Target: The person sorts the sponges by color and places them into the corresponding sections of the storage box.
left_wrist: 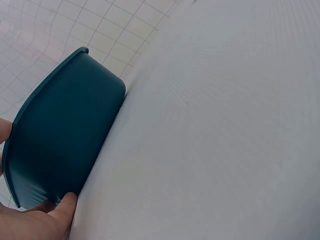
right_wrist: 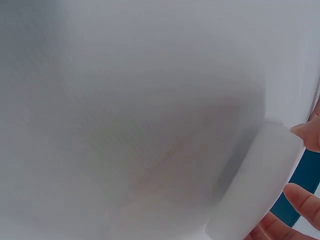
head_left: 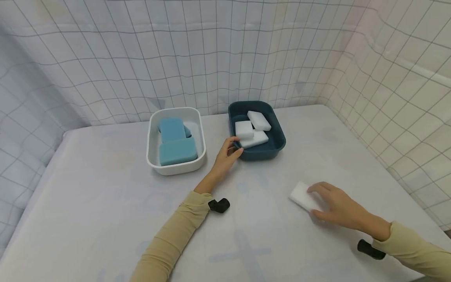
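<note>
At the near left corner of a dark teal bin point(head_left: 262, 154), my left hand point(head_left: 225, 158) grips the rim, fingers over the edge and thumb low against the outside wall. Inside that bin lie three white sponges point(head_left: 258, 120), one stacked partly on another. My right hand point(head_left: 332, 205) curves over a separate white sponge point(head_left: 302, 196) on the table to the right, its thumb and fingertips at the sponge's edges. The right wrist view shows this sponge point(right_wrist: 260, 182) from the side, the thumb at one end and fingers partly hidden behind it.
To the left of the teal bin stands a white bin point(head_left: 177, 169) with blue sponges point(head_left: 177, 152) in it. Both stand near the back of the white-covered table point(head_left: 105, 188), close to a hanging grid-patterned curtain point(head_left: 169, 58). More of this curtain hangs along both sides.
</note>
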A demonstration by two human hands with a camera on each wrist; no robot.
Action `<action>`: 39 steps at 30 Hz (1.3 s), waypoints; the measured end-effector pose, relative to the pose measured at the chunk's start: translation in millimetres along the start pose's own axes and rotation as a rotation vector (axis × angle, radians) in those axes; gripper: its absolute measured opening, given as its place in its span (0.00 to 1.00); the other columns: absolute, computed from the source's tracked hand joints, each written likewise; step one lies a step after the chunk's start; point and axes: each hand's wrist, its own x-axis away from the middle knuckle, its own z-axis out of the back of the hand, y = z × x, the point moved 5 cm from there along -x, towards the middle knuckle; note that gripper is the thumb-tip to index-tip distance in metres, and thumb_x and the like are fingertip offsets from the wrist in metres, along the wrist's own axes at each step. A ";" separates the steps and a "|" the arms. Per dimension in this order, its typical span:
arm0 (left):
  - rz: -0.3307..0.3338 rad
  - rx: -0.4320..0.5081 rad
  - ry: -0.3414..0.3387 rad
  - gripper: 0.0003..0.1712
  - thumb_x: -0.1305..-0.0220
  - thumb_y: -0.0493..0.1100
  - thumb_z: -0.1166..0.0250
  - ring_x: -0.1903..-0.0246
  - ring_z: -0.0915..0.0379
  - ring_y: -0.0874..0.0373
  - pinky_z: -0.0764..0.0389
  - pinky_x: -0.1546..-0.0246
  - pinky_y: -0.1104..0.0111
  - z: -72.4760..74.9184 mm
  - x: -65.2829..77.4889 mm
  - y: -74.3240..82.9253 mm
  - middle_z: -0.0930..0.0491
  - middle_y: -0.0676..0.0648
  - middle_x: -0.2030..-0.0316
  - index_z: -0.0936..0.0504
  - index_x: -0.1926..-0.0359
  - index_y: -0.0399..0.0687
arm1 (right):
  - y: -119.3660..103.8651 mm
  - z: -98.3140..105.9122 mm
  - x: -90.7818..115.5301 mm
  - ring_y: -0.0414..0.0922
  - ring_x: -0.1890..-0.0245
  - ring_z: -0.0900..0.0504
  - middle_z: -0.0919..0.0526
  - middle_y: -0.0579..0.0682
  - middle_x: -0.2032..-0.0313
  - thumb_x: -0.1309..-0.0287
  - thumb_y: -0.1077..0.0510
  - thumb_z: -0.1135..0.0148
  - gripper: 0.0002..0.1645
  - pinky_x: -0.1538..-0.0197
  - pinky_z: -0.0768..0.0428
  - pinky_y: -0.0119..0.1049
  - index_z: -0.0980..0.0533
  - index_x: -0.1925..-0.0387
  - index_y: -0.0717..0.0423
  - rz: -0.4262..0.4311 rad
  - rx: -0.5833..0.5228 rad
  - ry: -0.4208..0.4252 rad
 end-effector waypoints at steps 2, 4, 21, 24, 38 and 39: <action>-0.004 0.000 -0.002 0.25 0.32 0.45 0.45 0.32 0.42 0.48 0.33 0.36 0.52 0.1 0.0 -0.3 0.41 0.42 0.33 0.38 0.36 0.53 | -0.5 3.4 -1.9 0.45 0.58 0.20 0.20 0.50 0.57 0.66 0.59 0.25 0.29 0.59 0.19 0.40 0.26 0.56 0.54 0.019 0.007 0.025; -0.007 0.001 -0.004 0.25 0.32 0.45 0.45 0.32 0.42 0.48 0.33 0.36 0.52 0.2 0.0 -0.6 0.41 0.42 0.34 0.38 0.36 0.53 | -0.6 6.7 -4.2 0.44 0.59 0.20 0.20 0.51 0.57 0.66 0.60 0.26 0.29 0.60 0.19 0.39 0.26 0.56 0.54 0.033 0.007 0.038; -0.015 -0.007 -0.002 0.26 0.32 0.45 0.45 0.33 0.40 0.48 0.31 0.37 0.52 1.1 0.1 0.6 0.40 0.42 0.34 0.38 0.35 0.52 | 2.7 22.4 -31.0 0.45 0.60 0.21 0.20 0.53 0.57 0.66 0.62 0.26 0.29 0.60 0.21 0.37 0.26 0.56 0.58 0.058 0.018 0.071; -0.016 -0.009 -0.003 0.26 0.32 0.45 0.45 0.33 0.40 0.48 0.31 0.38 0.52 1.7 0.2 0.7 0.40 0.42 0.34 0.38 0.35 0.52 | 3.1 24.6 -37.6 0.45 0.60 0.21 0.20 0.53 0.58 0.66 0.61 0.26 0.29 0.58 0.23 0.31 0.26 0.56 0.58 0.069 0.015 0.077; -0.021 -0.025 -0.001 0.26 0.32 0.46 0.45 0.33 0.40 0.47 0.31 0.38 0.53 1.4 0.2 -0.7 0.41 0.44 0.33 0.38 0.35 0.53 | 6.4 44.1 -80.5 0.50 0.63 0.21 0.20 0.58 0.58 0.62 0.63 0.30 0.26 0.62 0.22 0.45 0.27 0.56 0.61 0.082 -0.022 0.123; -0.013 -0.016 -0.009 0.26 0.32 0.45 0.45 0.33 0.41 0.47 0.31 0.37 0.52 1.7 1.7 2.9 0.41 0.43 0.33 0.39 0.34 0.52 | 7.1 45.1 -84.0 0.49 0.63 0.21 0.20 0.58 0.58 0.61 0.63 0.30 0.26 0.63 0.22 0.45 0.27 0.56 0.61 0.074 -0.023 0.125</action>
